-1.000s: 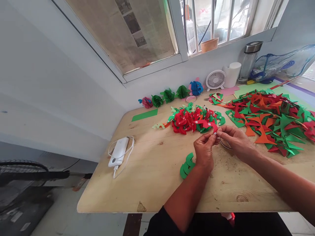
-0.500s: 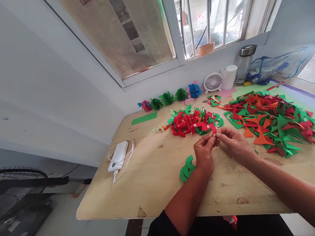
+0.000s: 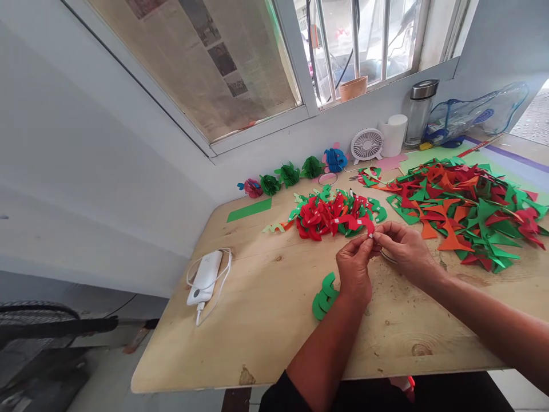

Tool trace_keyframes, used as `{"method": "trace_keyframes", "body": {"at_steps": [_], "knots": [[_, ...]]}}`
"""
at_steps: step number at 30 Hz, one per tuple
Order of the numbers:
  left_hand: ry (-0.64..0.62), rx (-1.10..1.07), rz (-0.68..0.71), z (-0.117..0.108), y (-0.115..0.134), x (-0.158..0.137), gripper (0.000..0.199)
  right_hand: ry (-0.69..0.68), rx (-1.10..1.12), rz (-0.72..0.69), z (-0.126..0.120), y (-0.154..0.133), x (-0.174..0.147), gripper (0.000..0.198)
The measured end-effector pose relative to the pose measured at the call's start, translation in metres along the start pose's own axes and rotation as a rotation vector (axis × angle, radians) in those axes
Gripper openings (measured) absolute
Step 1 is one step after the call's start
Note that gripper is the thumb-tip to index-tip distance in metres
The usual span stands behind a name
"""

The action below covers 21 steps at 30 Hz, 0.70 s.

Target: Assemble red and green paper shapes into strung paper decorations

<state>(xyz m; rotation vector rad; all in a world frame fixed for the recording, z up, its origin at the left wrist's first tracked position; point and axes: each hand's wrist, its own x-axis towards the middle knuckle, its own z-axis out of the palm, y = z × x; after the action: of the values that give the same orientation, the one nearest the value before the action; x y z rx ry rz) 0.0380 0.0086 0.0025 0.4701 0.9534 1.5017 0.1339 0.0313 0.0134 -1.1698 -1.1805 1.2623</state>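
Observation:
A wavy red paper strip point(image 3: 354, 222) with small whitish squares on it is pinched at its near end by both hands. My left hand point(image 3: 355, 264) closes thumb and fingers on that end from the left. From the right, my right hand point(image 3: 402, 247) pinches the same spot, fingertips almost touching the left ones. Just beyond lies a heap of red and green curved paper pieces point(image 3: 315, 214); the strip's far end reaches over it. Several green curved pieces point(image 3: 325, 298) lie beside my left forearm. Part of a ring-like object point(image 3: 388, 257) shows under my right hand.
A large pile of red, green and orange paper scraps point(image 3: 467, 212) covers the right side. A white power bank point(image 3: 205, 278) with its cable lies left. Along the wall stand folded paper figures point(image 3: 288, 174), a small fan point(image 3: 367, 145), a white cylinder point(image 3: 393, 136) and a glass bottle point(image 3: 420, 114).
The view has shifted slightly, so the scene sits a little further left. Both hands keep their pinch on the red strip with hardly any movement.

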Motion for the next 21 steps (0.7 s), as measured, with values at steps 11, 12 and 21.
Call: {"method": "trace_keyframes", "body": {"at_steps": [11, 12, 21], "knots": [[-0.015, 0.047, 0.030, -0.0001, 0.0023, -0.0016, 0.029, -0.017, -0.013, 0.000, 0.0003, -0.0076, -0.0018, 0.029], [-0.008, 0.056, 0.035, 0.0000, 0.0022, -0.0013, 0.030, -0.015, -0.016, -0.002, 0.0005, -0.0074, -0.0018, 0.030], [0.033, 0.064, 0.051, -0.0004, 0.0015, 0.0012, 0.029, -0.023, -0.014, 0.019, 0.0014, -0.0071, -0.0029, 0.027]]}}
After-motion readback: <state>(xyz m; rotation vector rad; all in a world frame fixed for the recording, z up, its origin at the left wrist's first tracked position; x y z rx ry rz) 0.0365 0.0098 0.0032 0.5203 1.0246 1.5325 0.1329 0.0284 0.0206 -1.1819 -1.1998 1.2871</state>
